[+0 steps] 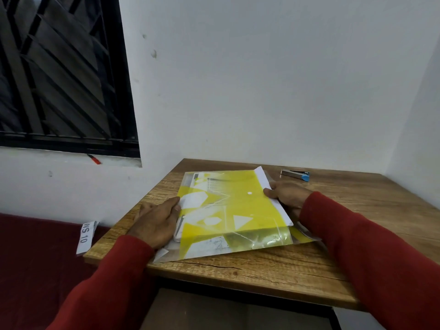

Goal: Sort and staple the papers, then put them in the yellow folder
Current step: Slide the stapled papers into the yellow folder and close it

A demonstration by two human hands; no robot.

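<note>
Seemingly near the end of the job, a person in red sleeves steadies a yellow folder on a wood-grain bench, both hands working its opposite short ends. Nearest the viewer, the folder's near edge lies slightly askew to the bench's front edge, its glossy plastic catching light and a clear corner jutting out beside the left wrist. At the folder's left end the left hand lies over the edge, fingers curled against it and pressing it down, apparently to keep the slippery sleeve from sliding. At the folder's right end the right hand pinches the white papers where they stick out of the opening, thumb on top and fingers hidden beneath, a grip that looks meant to feed the sheets in or square them up. The folder is thin, translucent and printed with white geometric shapes; pages already inside show through it as pale blocks and faint lines of print, and a white snap button sits near its middle. Whether the sheets are stapled cannot be made out. Beyond the folder's far right corner, well apart from it, a small metal stapler with a blue end rests on the bench near the white wall. Left of the folder, off the bench, a paper strip printed with letters and the number 10 hangs by the wall above a dark red surface.
</note>
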